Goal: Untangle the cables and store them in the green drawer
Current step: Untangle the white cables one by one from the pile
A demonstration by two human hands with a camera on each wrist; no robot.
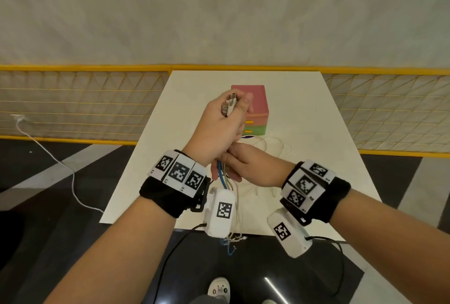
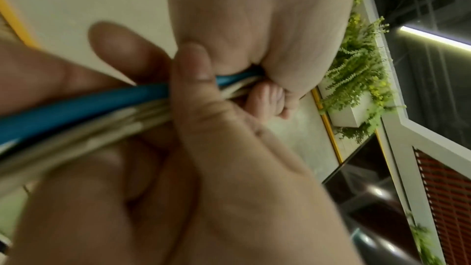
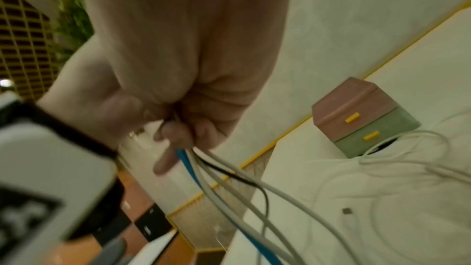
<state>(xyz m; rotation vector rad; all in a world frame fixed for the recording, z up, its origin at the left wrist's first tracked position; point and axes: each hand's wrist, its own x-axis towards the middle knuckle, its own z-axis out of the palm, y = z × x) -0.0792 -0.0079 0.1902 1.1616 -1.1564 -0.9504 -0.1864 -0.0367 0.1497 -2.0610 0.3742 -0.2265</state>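
My left hand (image 1: pixel 226 118) is raised above the white table (image 1: pixel 316 114) and grips a bundle of cables (image 1: pixel 225 179), whose metal connector ends (image 1: pixel 229 104) stick out above the fist. Just below it my right hand (image 1: pixel 239 166) holds the same bundle. The bundle (image 2: pixel 89 108) has a blue cable (image 3: pixel 188 168), white ones and a thin black one. It hangs past the table's near edge. The green drawer (image 1: pixel 255 130) (image 3: pixel 374 136) is shut, under a pink drawer (image 1: pixel 250 99). A loose white cable (image 1: pixel 275 148) (image 3: pixel 407 148) lies in front of it.
A yellow mesh fence (image 1: pixel 73 104) runs behind the table on both sides. A white cord (image 1: pixel 48 155) trails over the dark floor on the left. A small connector (image 3: pixel 346 211) lies on the table near the loose cable. My shoe (image 1: pixel 219 289) shows below.
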